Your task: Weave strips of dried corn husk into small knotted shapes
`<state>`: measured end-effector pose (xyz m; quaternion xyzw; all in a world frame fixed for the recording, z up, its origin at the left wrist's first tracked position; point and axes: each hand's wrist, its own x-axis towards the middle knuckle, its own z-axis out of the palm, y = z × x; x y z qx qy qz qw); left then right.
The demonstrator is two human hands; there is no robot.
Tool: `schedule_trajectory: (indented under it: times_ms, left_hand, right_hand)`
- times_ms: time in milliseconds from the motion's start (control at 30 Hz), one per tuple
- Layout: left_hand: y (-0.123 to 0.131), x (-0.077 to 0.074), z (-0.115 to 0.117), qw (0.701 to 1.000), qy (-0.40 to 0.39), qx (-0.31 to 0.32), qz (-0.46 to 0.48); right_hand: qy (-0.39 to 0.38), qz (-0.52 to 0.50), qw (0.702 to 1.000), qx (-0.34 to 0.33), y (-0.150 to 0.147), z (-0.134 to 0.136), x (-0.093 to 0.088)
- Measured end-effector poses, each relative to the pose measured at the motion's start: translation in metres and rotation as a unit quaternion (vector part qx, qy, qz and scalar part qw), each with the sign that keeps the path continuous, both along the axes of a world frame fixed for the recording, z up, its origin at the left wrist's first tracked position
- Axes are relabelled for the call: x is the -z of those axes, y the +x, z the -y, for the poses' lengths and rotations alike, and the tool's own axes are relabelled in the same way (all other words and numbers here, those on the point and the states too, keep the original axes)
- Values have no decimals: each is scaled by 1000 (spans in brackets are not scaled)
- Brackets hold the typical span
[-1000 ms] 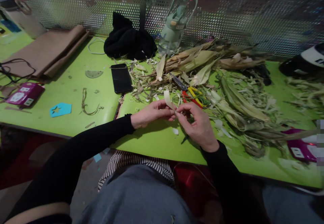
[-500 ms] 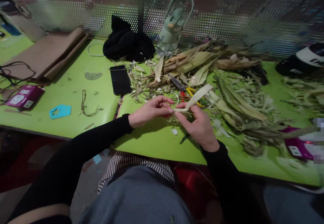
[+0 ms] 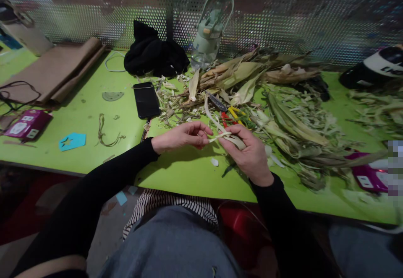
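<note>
Between my hands, above the green table [image 3: 185, 175], is a pale strip of corn husk [image 3: 217, 136]. My left hand [image 3: 185, 137] pinches its thin end between thumb and fingers. My right hand [image 3: 248, 152] grips the wider part, with husk folded under the fingers and a long tail curving up and away. Just beyond my fingers lie pliers with red and yellow handles [image 3: 229, 115], partly covered by husk. Behind them spreads a heap of dried corn husks [image 3: 242, 74]. A small white scrap [image 3: 214, 162] rests on the table below the strip.
A black phone [image 3: 146, 100], a black cloth bundle [image 3: 155, 53] and a green-lidded bottle [image 3: 208, 39] stand or lie toward the perforated metal screen [image 3: 283, 18]. Green husk leaves [image 3: 292, 123] cover the right side. Brown folded sheeting [image 3: 56, 68] and a purple box [image 3: 28, 124] are at left.
The husk strip's loose end, which pointed up and right, now curves up and left toward the pliers. My right hand has turned over it, and my left hand has shifted slightly left.
</note>
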<state>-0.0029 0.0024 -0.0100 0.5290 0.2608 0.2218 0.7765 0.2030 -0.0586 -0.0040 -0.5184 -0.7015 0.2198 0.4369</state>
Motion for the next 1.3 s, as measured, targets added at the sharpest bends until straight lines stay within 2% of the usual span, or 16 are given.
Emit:
schedule_trajectory:
  times_ms: [100,233,400,500,633,767,967,1100,1200,1300]
  left_hand:
    - [-3,-6,1,997,57,37,-23]
    - [-3,-10,6,992,121,27,-15]
    - [0,-3,5,995,94,27,1]
    - [1,-1,2,997,67,1,22]
    - [2,-3,2,997,73,-23,28]
    - [3,-4,6,996,88,-19,8]
    - [3,-1,12,991,118,52,-18]
    - [2,-1,10,994,103,18,-40]
    - [2,-1,8,995,89,3,-49]
    - [2,-2,7,997,71,14,-41]
  right_hand:
    - [14,25,999,-32,0,-1,1]
    - [14,77,994,-78,-2,-3,3]
    - [24,60,998,-25,-3,-3,6]
    - [77,87,993,-5,-1,-4,6]
    - [134,147,980,4,1,-5,6]
    - [99,163,982,-13,1,-8,11]
    - [39,163,983,-78,0,-7,7]
    - [-24,141,983,-120,-3,-4,-1]
    - [-35,122,984,-128,-5,-3,-3]
    - [-29,107,987,-114,-5,-2,-3]
